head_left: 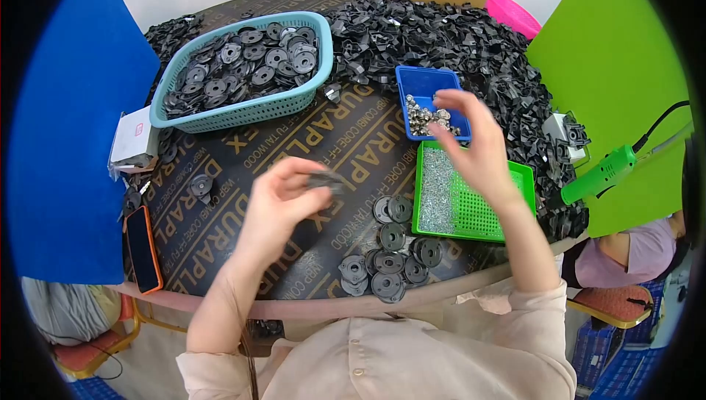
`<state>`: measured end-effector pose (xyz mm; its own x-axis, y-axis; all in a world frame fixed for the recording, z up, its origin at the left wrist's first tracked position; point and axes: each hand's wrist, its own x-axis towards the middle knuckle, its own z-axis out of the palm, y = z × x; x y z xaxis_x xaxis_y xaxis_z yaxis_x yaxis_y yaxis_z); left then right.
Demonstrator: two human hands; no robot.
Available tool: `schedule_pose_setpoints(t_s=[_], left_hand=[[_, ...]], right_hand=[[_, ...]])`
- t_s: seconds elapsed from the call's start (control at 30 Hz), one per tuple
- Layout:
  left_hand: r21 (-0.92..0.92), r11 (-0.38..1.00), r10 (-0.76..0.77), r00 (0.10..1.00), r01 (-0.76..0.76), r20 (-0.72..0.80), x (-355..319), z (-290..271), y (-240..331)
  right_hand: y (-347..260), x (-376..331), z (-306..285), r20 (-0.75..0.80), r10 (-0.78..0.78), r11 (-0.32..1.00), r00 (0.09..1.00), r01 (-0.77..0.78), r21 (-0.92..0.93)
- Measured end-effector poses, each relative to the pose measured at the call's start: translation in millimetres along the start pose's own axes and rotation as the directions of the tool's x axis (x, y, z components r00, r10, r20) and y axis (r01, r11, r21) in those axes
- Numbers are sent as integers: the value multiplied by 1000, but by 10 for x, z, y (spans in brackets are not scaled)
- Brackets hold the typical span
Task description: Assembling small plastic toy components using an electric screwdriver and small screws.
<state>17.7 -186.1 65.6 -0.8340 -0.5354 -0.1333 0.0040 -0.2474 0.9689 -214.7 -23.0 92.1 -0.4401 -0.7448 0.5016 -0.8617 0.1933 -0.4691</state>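
My left hand (276,198) is closed, thumb and fingers pinching a dark plastic part (326,181) that is smeared by motion. Over the blue tray (423,82) hovers my right hand (478,146), thumb and forefinger apart with nothing visible between them. Small shiny metal pieces (421,117) lie in that tray. Just nearer stands a green perforated tray (482,218), its left side filled with tiny silvery parts (435,198). Several round black plastic discs (387,260) with centre holes lie in a loose group near the front edge.
A light-blue basket (243,112) full of black discs stands at far left. Black plastic pieces (412,36) are heaped across the back and right. An orange-edged phone (143,249) lies left; a green tool (599,174) hangs right. Another person's sleeve (643,253) shows beyond.
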Motion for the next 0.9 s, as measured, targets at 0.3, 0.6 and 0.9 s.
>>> schedule_pose_setpoints(t_s=[0.3,0.6,0.9], left_hand=[[937,-148,557,756,-317,344,0,-890,-160],[948,-157,519,793,-278,319,-100,-1184,-138],[731,236,214,768,-641,604,-735,137,-495]], right_hand=[[733,506,398,522,203,976,828,-132,-171],[756,489,440,362,234,969,902,-246,-13],[768,473,402,384,271,954,883,-194,-228]])
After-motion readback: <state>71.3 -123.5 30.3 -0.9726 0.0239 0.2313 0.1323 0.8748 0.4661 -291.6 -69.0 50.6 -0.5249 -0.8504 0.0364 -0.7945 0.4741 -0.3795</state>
